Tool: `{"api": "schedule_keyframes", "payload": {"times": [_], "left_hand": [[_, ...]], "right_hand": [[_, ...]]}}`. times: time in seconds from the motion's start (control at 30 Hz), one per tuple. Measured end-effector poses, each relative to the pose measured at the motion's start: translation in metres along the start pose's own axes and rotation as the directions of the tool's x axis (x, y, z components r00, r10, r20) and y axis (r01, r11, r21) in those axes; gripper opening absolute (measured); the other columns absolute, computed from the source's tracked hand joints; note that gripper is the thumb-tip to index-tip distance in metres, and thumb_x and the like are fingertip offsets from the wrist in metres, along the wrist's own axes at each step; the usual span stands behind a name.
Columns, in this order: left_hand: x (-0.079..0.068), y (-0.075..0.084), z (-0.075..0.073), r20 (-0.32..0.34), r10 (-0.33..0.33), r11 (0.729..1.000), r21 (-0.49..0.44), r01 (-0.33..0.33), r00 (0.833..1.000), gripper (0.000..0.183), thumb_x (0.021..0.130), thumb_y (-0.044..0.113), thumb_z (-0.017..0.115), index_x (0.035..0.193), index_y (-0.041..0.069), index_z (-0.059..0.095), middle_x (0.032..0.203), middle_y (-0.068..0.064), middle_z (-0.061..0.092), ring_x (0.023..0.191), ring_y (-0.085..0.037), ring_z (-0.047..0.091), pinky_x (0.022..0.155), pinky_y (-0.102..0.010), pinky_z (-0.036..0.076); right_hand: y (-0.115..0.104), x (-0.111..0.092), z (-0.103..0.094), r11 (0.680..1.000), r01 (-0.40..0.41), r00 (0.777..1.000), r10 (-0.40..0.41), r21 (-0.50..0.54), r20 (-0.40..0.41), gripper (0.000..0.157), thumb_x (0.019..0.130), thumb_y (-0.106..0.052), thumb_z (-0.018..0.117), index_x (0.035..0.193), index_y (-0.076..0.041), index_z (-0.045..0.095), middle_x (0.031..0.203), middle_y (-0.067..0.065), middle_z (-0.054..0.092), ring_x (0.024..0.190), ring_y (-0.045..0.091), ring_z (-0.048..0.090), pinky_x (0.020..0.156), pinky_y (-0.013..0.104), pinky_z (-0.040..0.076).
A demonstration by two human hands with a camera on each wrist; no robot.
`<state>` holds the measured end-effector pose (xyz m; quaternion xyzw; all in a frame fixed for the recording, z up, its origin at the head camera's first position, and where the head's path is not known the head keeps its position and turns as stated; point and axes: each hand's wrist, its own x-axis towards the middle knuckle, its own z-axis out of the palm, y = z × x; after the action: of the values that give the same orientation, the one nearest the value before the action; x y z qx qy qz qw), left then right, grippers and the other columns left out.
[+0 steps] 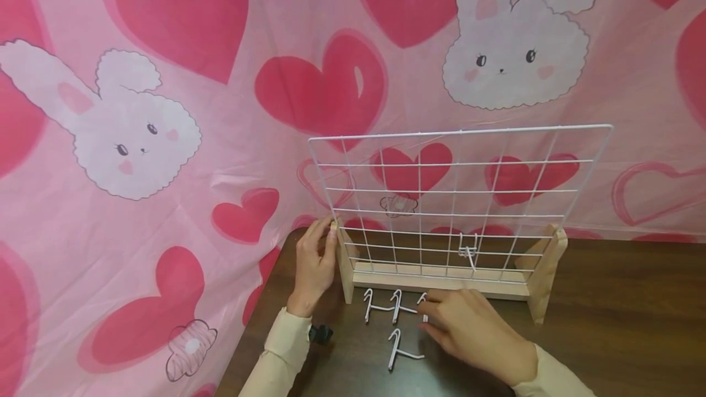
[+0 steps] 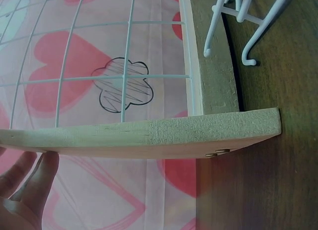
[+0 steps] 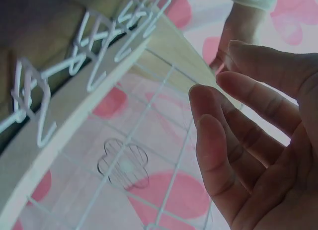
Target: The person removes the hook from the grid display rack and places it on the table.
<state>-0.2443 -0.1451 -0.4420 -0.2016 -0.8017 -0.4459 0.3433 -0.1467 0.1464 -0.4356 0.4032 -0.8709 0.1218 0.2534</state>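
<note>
A white wire grid panel (image 1: 419, 190) stands in a wooden base (image 1: 441, 280). My left hand (image 1: 315, 259) touches the outside of the base's left wooden upright (image 1: 344, 265) near its top, fingertips against the wood. My right hand (image 1: 477, 329) is over the table in front of the base, fingers loosely bent with nothing between them in the right wrist view. Its fingertips overlap a white wire hook (image 1: 423, 300) in the head view, partly hiding it. Beside that one lie two similar hooks, the middle hook (image 1: 396, 306) and the left hook (image 1: 368, 306).
Nearer the front edge lies another white hook (image 1: 394, 350). One more hook (image 1: 467, 252) hangs on the grid's lower right. The right wooden upright (image 1: 547, 274) rises from the dark wood table (image 1: 634, 299). Behind everything hangs a pink cloth (image 1: 237, 158) with hearts and rabbits.
</note>
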Motion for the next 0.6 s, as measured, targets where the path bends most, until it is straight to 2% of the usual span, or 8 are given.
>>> {"api": "schedule_keyframes", "payload": {"times": [0.23,0.47,0.53,0.57,0.6], "left_hand": [[0.001,0.001,0.001,-0.002,0.008,1.0,0.013,-0.008,1.0,0.032,0.102,0.01,0.06,0.132,0.0,0.068,0.118,-0.016,0.074,0.103,-0.03,0.074,0.08,-0.046,0.065],[0.002,-0.001,0.001,-0.011,0.026,1.0,0.008,-0.026,1.0,0.032,0.101,0.008,0.061,0.131,-0.004,0.068,0.117,-0.022,0.073,0.101,-0.032,0.074,0.079,-0.049,0.065],[0.002,-0.001,0.001,-0.01,0.028,1.0,0.01,-0.028,1.0,0.032,0.101,0.008,0.061,0.131,-0.003,0.068,0.117,-0.022,0.073,0.101,-0.032,0.074,0.079,-0.049,0.065],[0.002,-0.001,0.001,-0.01,0.025,1.0,0.006,-0.025,1.0,0.032,0.101,0.008,0.061,0.131,-0.002,0.068,0.117,-0.021,0.073,0.101,-0.031,0.074,0.08,-0.048,0.065],[0.001,-0.001,0.001,-0.01,0.023,1.0,0.006,-0.023,1.0,0.032,0.101,0.009,0.061,0.131,-0.002,0.068,0.117,-0.02,0.073,0.101,-0.031,0.075,0.08,-0.048,0.065]], "right_hand": [[0.005,0.002,-0.013,0.999,-0.008,0.994,0.004,-0.033,-0.108,0.027,0.068,-0.021,0.092,0.083,-0.026,0.071,0.077,-0.015,0.062,0.058,0.005,0.059,0.047,0.025,0.042],[0.012,0.003,-0.024,0.998,-0.031,0.981,0.021,-0.052,-0.193,0.026,0.068,-0.019,0.091,0.09,-0.023,0.076,0.081,-0.013,0.065,0.058,0.003,0.059,0.047,0.023,0.044],[0.015,0.003,-0.026,0.998,-0.033,0.976,0.019,-0.059,-0.218,0.009,0.085,-0.026,0.082,0.09,-0.022,0.076,0.082,-0.011,0.067,0.057,0.002,0.058,0.047,0.023,0.044],[0.016,0.003,-0.028,0.997,-0.036,0.973,0.021,-0.063,-0.232,0.01,0.093,-0.031,0.074,0.091,-0.021,0.077,0.082,-0.01,0.067,0.057,0.002,0.058,0.046,0.022,0.043],[0.018,0.003,-0.029,0.997,-0.042,0.97,0.025,-0.067,-0.244,0.022,0.1,-0.036,0.065,0.091,-0.021,0.077,0.082,-0.009,0.067,0.056,0.002,0.057,0.046,0.022,0.043]]}}
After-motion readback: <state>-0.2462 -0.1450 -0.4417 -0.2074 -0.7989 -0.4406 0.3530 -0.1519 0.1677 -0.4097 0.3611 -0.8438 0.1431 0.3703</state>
